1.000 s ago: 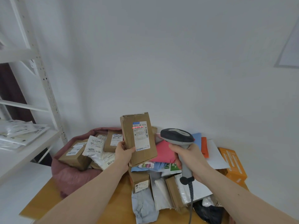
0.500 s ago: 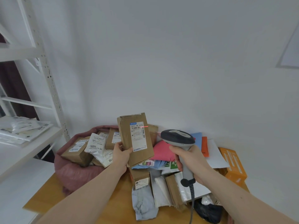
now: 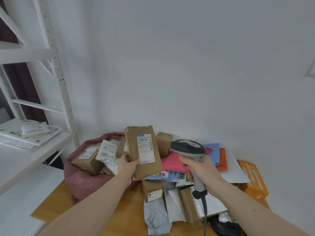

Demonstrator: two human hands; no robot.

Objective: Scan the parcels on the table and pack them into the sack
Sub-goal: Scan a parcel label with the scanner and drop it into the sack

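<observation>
- Since a second ago, the red scan line that lay across the box's label has gone, and the left hand has carried the cardboard box (image 3: 143, 152) slightly leftward, away from the scanner.
- Left hand (image 3: 127, 165) grips that flat, oblong box by its lower left edge, thumb on the front face; matte brown board, creased at the top, with a white printed label.
- Right hand (image 3: 202, 169) is wrapped round the handle of the scanner (image 3: 188, 149), a smooth grey plastic pistol shape with a dark rounded head, just right of the box.
- Left of the box, the sack (image 3: 80, 178), soft crinkled dusty-pink fabric, slumps open with brown cartons and a white poly mailer inside.
- Right of and below the box, a loose pile of parcels (image 3: 179, 193) covers the wooden table (image 3: 122, 218): pink, blue and orange flat pieces, glossy white mailers, an orange carton; what lies lowest is hard to make out.
</observation>
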